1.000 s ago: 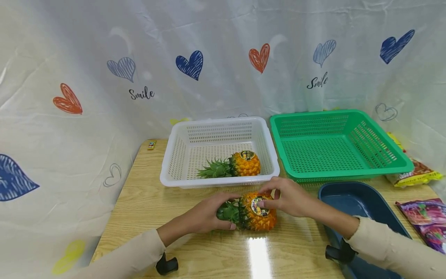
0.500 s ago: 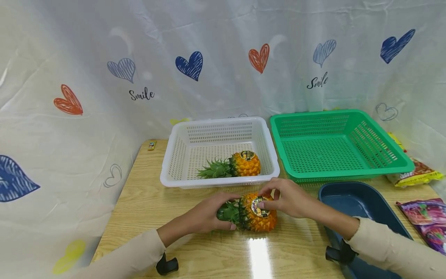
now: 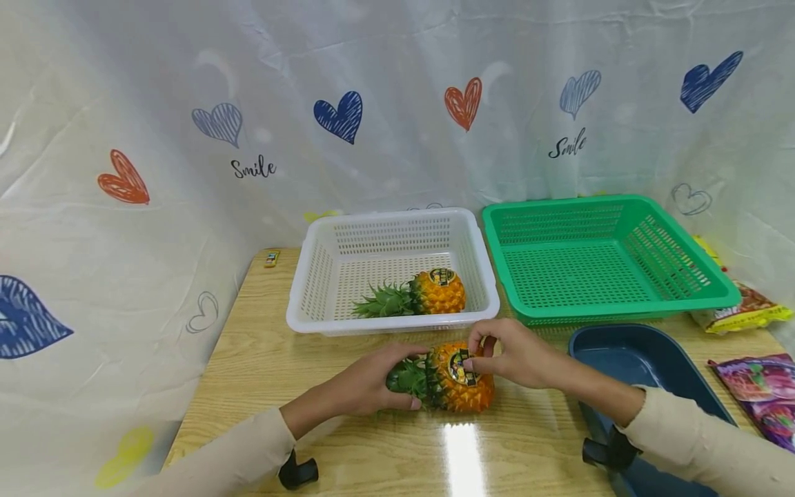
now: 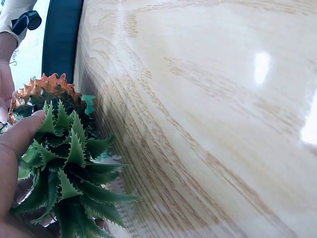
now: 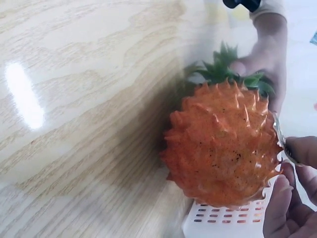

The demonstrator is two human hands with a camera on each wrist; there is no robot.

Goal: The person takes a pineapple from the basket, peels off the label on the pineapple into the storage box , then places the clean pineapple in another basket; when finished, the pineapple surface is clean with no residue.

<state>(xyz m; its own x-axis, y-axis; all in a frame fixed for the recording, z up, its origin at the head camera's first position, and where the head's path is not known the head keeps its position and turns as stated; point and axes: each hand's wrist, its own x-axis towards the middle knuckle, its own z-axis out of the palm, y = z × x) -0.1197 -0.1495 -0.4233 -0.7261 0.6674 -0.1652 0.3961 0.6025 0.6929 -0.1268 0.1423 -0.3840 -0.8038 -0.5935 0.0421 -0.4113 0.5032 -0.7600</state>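
Observation:
An orange pineapple (image 3: 475,397) with a green crown (image 4: 74,168) lies on its side on the wooden table. My left hand (image 3: 381,379) grips the crown, thumb on the near side and fingers on the far side. On the fruit's upper face is a round black-and-gold sticker (image 3: 458,367). The right hand (image 3: 515,355) pinches this sticker's right edge between thumb and curled fingers; in the right wrist view the sticker's edge (image 5: 279,130) stands off the spiky skin. Just behind, a second pineapple (image 3: 439,293) with a similar sticker lies in the white basket (image 3: 391,323).
A green basket (image 3: 621,308) stands right of the white one. Below it, a dark blue tub (image 3: 621,335) sits partly under the right forearm. Snack packets (image 3: 754,390) lie along the right edge, and a small yellow packet (image 3: 271,259) at the back left corner.
The right hand's fingertips have shifted slightly right with the sticker's edge, and the sticker's face looks tilted differently. The left hand and the pineapple stay in place.

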